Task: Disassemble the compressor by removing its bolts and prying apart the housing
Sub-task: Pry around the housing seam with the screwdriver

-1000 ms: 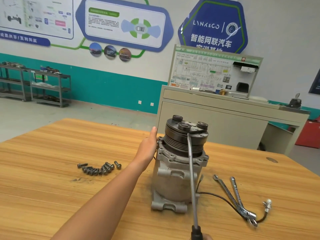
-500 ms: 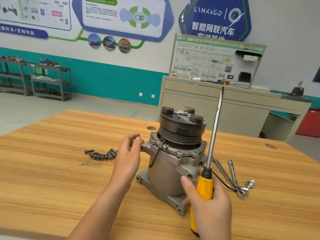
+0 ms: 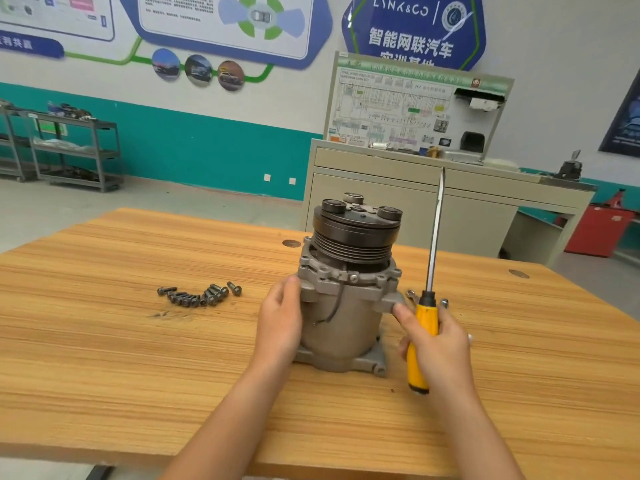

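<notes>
I am steadying the compressor [image 3: 346, 306], which is standing upright near the middle of the table [image 3: 138, 358], its long axis vertical and the black pulley [image 3: 356, 233] on top; it is sitting directly between my hands, slightly farther than both. My left hand [image 3: 280, 320] is wrapping against the left side of the grey body, thumb reaching up to the flange [image 3: 349, 282]; my right hand [image 3: 436, 337] is gripping the yellow-handled screwdriver [image 3: 424, 317], with one fingertip touching the lug on the right of the flange. The blade is pointing straight up, away from the joint running level round the housing under the pulley; I am judging that the right hand, the nearer one to that joint with the tool, is needing to tip the blade over and bring it in sideways. The bolts [image 3: 199, 295] are lying in a loose pile well to the left, so the housing is looking ready for prying. Against half a second ago, the compressor is no longer leaning and is resting flat on its base; my left hand is sitting lower on the body, and the screwdriver is standing closer to vertical.
</notes>
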Demonstrator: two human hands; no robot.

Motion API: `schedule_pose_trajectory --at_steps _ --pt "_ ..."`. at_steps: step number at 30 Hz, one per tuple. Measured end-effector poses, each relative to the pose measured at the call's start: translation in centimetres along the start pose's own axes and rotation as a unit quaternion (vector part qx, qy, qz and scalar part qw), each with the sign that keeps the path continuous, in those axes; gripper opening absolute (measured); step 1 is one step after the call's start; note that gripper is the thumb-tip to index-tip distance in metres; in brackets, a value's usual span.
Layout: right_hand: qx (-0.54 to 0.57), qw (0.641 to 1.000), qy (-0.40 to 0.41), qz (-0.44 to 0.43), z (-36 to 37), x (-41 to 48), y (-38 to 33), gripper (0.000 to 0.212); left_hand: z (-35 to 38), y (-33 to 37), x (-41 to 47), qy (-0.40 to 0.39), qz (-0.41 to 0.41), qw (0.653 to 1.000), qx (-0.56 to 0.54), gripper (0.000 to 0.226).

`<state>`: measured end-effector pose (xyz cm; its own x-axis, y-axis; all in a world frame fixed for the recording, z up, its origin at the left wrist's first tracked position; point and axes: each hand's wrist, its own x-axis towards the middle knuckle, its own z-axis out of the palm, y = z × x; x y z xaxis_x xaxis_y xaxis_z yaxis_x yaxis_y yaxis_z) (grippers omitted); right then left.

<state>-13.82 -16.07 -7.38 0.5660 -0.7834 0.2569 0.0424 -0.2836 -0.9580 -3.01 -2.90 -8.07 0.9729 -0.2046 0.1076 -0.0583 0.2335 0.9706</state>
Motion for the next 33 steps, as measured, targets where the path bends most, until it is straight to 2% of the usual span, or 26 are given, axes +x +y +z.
schedule_pose_trajectory --at_steps 4,9,12,15,22,25,29,33 --pt "-0.024 0.999 -0.003 0.027 -0.9 1.9 -0.9 0.026 1.6 -0.9 -1.6 0.001 0.036 0.999 -0.001 0.008" --pt "-0.006 0.999 -0.038 0.008 -3.8 -2.5 -1.4 0.024 1.5 -1.4 -1.4 0.008 0.078 0.997 -0.01 0.006" --pt "-0.008 0.995 -0.088 0.039 -6.1 -5.5 -1.8 0.015 1.7 -1.8 -1.8 0.021 0.078 0.996 -0.027 0.002" --pt "-0.047 0.985 -0.143 0.081 -8.0 -7.8 -2.0 0.018 1.5 -2.1 -2.0 0.029 0.073 0.996 -0.049 0.011" --pt "-0.227 0.955 -0.192 0.001 -8.9 -9.1 -3.5 0.033 0.2 -2.8 -3.0 0.027 0.201 0.979 0.021 0.028" --pt "-0.302 0.928 -0.211 -0.043 -8.4 -8.8 -5.2 0.036 0.1 -2.9 -3.2 0.017 0.22 0.975 0.032 0.031" --pt "-0.331 0.91 -0.237 -0.081 -8.0 -8.0 -6.6 0.031 0.2 -3.3 -3.0 0.015 0.231 0.972 0.035 0.031" --pt "-0.334 0.903 -0.268 -0.036 -8.1 -6.6 -8.9 0.023 0.2 -3.4 -3.0 0.016 0.235 0.971 0.031 0.03"
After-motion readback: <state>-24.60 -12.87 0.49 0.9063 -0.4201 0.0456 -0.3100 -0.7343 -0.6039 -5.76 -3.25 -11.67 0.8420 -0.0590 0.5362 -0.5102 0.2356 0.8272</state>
